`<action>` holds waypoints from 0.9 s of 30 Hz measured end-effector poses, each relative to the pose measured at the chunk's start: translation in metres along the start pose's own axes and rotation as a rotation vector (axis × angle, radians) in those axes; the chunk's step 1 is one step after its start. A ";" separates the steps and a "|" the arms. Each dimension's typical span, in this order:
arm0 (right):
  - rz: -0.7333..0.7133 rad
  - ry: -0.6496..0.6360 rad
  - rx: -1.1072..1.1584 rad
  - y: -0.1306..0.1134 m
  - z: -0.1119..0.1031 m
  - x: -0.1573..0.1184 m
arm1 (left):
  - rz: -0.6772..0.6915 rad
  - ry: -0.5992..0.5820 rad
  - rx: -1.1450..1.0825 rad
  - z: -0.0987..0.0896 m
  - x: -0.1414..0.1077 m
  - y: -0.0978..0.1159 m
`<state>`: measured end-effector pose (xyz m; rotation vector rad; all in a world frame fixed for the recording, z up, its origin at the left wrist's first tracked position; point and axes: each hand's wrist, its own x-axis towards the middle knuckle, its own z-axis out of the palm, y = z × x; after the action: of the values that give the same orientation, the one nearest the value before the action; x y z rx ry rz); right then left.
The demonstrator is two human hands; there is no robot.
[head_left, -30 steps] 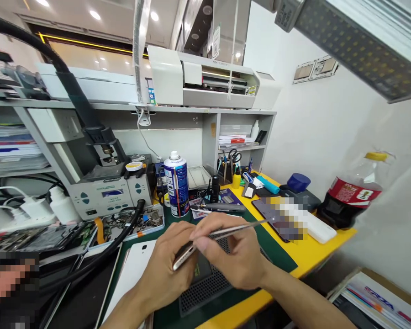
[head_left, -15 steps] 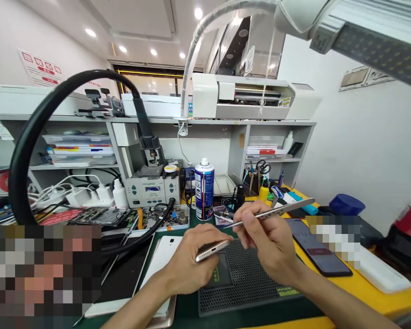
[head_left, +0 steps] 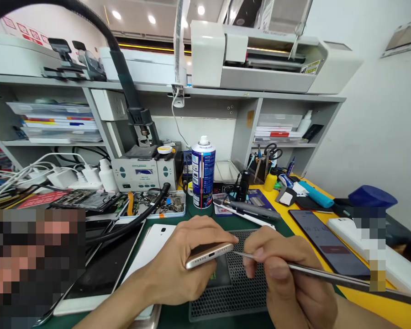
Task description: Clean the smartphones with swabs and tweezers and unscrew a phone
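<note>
My left hand (head_left: 188, 260) is closed around a smartphone (head_left: 210, 257), whose pale gold bottom edge with its port and speaker holes faces me. Most of the phone's body is hidden by my fingers. In my right hand (head_left: 291, 278) I grip a pair of slim metal tweezers (head_left: 329, 275), pinched between thumb and fingers. Their thin tip is beside the right corner of the phone's bottom edge; whether it touches I cannot tell. Both hands are above a dark perforated mat (head_left: 226, 308).
A blue spray can (head_left: 203, 176) stands behind my hands, near a parts tray (head_left: 173, 210) and a grey soldering station (head_left: 144, 173). White phones or covers (head_left: 154, 246) lie left. To the right are a dark phone (head_left: 329, 242) and a white bar-shaped case (head_left: 393, 269).
My right hand has come lower and nearer to me, and the tweezers' tip is now by the phone's corner. The camera view has tilted down and moved closer to the bench.
</note>
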<state>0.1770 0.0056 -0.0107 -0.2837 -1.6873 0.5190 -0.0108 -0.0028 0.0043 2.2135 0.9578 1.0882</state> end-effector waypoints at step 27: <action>0.030 -0.155 -0.102 0.005 -0.001 0.005 | -0.002 -0.064 0.008 0.002 0.000 0.000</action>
<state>0.1761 0.0122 -0.0083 -0.3510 -1.8664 0.4878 -0.0091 -0.0033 0.0031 2.2393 0.9377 1.0080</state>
